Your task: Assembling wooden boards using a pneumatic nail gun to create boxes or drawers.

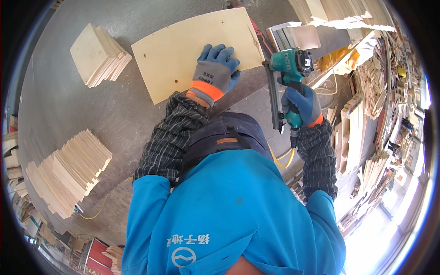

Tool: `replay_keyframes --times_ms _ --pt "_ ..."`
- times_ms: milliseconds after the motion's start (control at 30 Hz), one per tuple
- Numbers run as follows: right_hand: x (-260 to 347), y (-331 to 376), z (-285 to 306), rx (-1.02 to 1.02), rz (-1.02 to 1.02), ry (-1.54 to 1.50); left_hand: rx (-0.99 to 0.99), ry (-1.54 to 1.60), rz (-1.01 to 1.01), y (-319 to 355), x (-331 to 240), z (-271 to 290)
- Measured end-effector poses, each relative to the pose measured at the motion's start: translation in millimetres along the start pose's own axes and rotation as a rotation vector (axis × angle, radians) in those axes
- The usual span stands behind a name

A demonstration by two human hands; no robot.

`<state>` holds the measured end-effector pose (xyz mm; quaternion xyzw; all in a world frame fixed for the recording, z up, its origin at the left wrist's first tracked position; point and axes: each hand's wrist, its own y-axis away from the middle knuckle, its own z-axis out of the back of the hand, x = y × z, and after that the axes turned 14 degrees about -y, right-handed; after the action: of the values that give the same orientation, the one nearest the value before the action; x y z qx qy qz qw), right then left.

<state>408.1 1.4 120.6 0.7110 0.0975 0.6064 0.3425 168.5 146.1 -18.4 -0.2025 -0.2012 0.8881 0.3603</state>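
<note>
A large pale plywood sheet (169, 57) lies on the grey worktable, with a few small knots in its face. My left hand (214, 71), in a grey and blue glove with an orange cuff, rests on the sheet's near part with its fingers a little apart. In my right hand (303, 104), gloved alike, is a teal and black air nail gun (286, 64). My fingers wrap round its handle. The gun's nose and long magazine stand by the sheet's right edge; whether they touch it I cannot tell. A yellow air hose (286, 165) hangs beneath the handle.
A small stack of wood panels (94, 55) sits on the table (123, 105) at the far left, and a fanned row of thin boards (68, 172) at the near left. Past the right arm stand many wood strips (353, 133). A metal-edged block (298, 36) lies behind the gun.
</note>
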Motion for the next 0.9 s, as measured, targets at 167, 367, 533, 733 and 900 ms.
replay_keyframes --times_ms 167,367,533,733,900 --pt "1 2 -1 0.005 -0.017 -0.027 0.026 0.005 -0.016 1 0 0" --pt "3 5 -7 -0.010 -0.012 0.017 0.037 0.017 -0.015 1 0 0" --pt "3 6 -11 0.035 -0.015 -0.009 0.041 0.011 -0.004 1 -1 -1" --pt "4 7 -10 0.051 0.006 0.032 0.053 0.015 0.001 2 0 -1" --pt "3 6 -10 0.004 0.015 0.053 0.069 0.006 0.029 3 0 -2"
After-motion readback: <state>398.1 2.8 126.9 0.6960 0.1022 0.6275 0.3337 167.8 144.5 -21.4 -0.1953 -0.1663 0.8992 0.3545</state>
